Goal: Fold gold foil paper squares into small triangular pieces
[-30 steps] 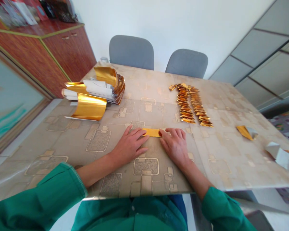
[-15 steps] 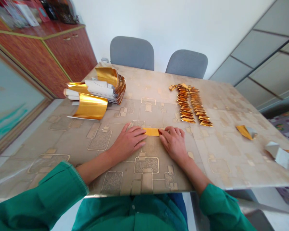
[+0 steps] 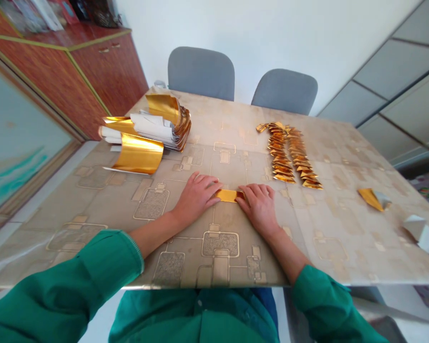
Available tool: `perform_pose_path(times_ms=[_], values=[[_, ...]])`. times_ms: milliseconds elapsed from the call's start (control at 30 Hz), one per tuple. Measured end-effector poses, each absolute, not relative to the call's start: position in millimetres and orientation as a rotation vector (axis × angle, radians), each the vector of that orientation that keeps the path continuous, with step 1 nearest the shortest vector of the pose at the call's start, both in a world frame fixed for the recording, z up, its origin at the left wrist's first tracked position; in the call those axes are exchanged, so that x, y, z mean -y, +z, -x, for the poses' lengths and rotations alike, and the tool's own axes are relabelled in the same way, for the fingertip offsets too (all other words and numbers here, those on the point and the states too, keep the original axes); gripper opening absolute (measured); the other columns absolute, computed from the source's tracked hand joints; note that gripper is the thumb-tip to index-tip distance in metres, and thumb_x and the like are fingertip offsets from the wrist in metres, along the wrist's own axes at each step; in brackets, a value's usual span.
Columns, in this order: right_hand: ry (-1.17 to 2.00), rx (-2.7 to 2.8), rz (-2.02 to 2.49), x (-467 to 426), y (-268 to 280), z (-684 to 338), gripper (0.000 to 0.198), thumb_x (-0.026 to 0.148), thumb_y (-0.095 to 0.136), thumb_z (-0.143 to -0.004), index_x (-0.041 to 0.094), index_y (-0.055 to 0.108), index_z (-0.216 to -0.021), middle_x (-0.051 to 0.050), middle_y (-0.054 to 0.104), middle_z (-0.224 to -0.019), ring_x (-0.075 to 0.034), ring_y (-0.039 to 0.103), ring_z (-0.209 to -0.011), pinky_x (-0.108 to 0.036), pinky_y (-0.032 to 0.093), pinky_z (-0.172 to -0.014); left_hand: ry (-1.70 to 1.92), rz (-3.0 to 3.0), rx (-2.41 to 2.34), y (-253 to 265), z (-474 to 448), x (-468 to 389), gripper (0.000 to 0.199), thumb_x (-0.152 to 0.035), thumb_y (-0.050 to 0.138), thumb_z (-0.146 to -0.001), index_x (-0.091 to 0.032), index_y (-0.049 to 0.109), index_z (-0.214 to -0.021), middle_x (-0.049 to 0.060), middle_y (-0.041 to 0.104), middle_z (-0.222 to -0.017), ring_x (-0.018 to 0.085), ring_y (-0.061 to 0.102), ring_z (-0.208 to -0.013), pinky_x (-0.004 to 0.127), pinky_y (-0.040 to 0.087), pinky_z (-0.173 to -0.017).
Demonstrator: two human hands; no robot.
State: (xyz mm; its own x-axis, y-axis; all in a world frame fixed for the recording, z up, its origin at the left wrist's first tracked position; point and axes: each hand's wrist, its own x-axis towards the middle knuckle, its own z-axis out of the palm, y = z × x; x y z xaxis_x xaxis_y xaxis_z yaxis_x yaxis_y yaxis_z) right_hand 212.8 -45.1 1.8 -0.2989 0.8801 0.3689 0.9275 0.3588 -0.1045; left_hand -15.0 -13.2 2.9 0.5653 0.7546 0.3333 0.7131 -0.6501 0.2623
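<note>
A narrow folded strip of gold foil paper (image 3: 228, 196) lies on the table between my hands. My left hand (image 3: 197, 194) grips its left end, thumb and fingers closed on it. At the other end, my right hand (image 3: 259, 205) pinches the strip, where a darker reddish-gold patch shows beside the fingertips. Both wrists rest low over the tabletop.
A stack of gold and white paper sheets (image 3: 139, 152) curls at the left. Two rows of folded gold paper pieces (image 3: 281, 157) stand to the right. Folded scraps (image 3: 373, 199) lie further right. Two grey chairs (image 3: 201, 74) stand behind the patterned table (image 3: 186, 267).
My left fingers have drawn together at the strip's left end. The right end now shows a darker patch by my right fingertips. The whole view has shifted slightly.
</note>
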Motion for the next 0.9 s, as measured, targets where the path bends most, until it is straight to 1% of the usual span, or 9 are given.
perform_pose_path(times_ms=[67,133,233,367,533,567,667,733,900], values=[[-0.162,2.251,1.615,44.8,-0.1,-214.7,0.026,0.038,0.062,-0.094,0.021,0.064,-0.113,-0.007,0.068,-0.105,-0.025,0.054,-0.100,-0.040,0.031,-0.094,0.643,-2.632,-1.304,2.2,17.5,12.9,0.033,-0.030,0.070,-0.088,-0.021,0.064,-0.120,0.009,0.063,-0.123,0.028,0.054,-0.115,0.049,0.037,-0.105],[-0.138,2.240,1.629,44.5,-1.4,-215.8,0.025,0.038,0.062,-0.094,0.021,0.065,-0.112,-0.007,0.068,-0.106,-0.025,0.054,-0.100,-0.040,0.031,-0.093,0.642,-2.591,-1.319,2.0,19.0,12.8,0.032,-0.032,0.070,-0.089,-0.022,0.065,-0.119,0.008,0.062,-0.124,0.028,0.054,-0.115,0.048,0.039,-0.103],[-0.103,2.252,1.602,44.4,-0.9,-216.1,0.020,0.035,0.061,-0.095,0.023,0.066,-0.109,-0.006,0.067,-0.104,-0.024,0.054,-0.099,-0.040,0.031,-0.092,0.645,-2.591,-1.285,1.7,19.1,13.4,0.028,-0.031,0.066,-0.091,-0.024,0.065,-0.119,0.008,0.061,-0.128,0.028,0.052,-0.118,0.050,0.036,-0.106],[-0.099,2.269,1.554,44.2,2.2,-215.3,0.016,0.034,0.060,-0.096,0.023,0.068,-0.105,-0.005,0.068,-0.102,-0.023,0.054,-0.097,-0.040,0.031,-0.092,0.649,-2.630,-1.225,0.4,17.2,14.7,0.029,-0.028,0.065,-0.092,-0.023,0.065,-0.121,0.008,0.062,-0.129,0.027,0.053,-0.119,0.054,0.030,-0.111],[-0.127,2.256,1.495,44.5,4.1,-215.3,0.014,0.034,0.062,-0.095,0.022,0.068,-0.099,-0.004,0.069,-0.099,-0.022,0.055,-0.095,-0.038,0.031,-0.091,0.716,-2.664,-1.149,0.2,15.3,15.0,0.021,-0.025,0.068,-0.089,-0.021,0.068,-0.110,0.007,0.064,-0.124,0.026,0.056,-0.115,0.056,0.026,-0.114],[-0.142,2.258,1.482,44.8,4.2,-215.4,0.014,0.034,0.062,-0.095,0.022,0.068,-0.098,-0.004,0.069,-0.098,-0.021,0.055,-0.095,-0.038,0.030,-0.091,0.723,-2.666,-1.144,0.5,15.0,15.1,0.022,-0.024,0.068,-0.089,-0.021,0.068,-0.111,0.008,0.065,-0.123,0.026,0.056,-0.115,0.055,0.026,-0.114],[-0.172,2.262,1.458,46.0,4.9,-215.3,0.014,0.034,0.061,-0.096,0.023,0.068,-0.100,-0.003,0.070,-0.096,-0.021,0.055,-0.093,-0.038,0.030,-0.091,0.710,-2.665,-1.155,1.7,14.0,15.6,0.034,-0.026,0.068,-0.089,-0.019,0.063,-0.122,0.009,0.065,-0.121,0.026,0.056,-0.114,0.053,0.029,-0.112],[-0.166,2.263,1.464,46.8,5.8,-214.9,0.015,0.034,0.059,-0.097,0.023,0.069,-0.101,-0.003,0.070,-0.096,-0.021,0.055,-0.093,-0.037,0.030,-0.091,0.688,-2.668,-1.159,2.1,13.5,16.0,0.038,-0.027,0.067,-0.090,-0.018,0.061,-0.126,0.010,0.066,-0.119,0.026,0.056,-0.113,0.053,0.030,-0.112],[-0.132,2.263,1.502,47.7,7.5,-213.2,0.014,0.033,0.058,-0.096,0.024,0.069,-0.099,-0.004,0.069,-0.097,-0.021,0.054,-0.094,-0.038,0.030,-0.091,0.708,-2.683,-1.175,2.1,13.1,16.4,0.028,-0.028,0.064,-0.092,-0.020,0.065,-0.119,0.008,0.067,-0.110,0.025,0.057,-0.105,0.051,0.033,-0.109]])
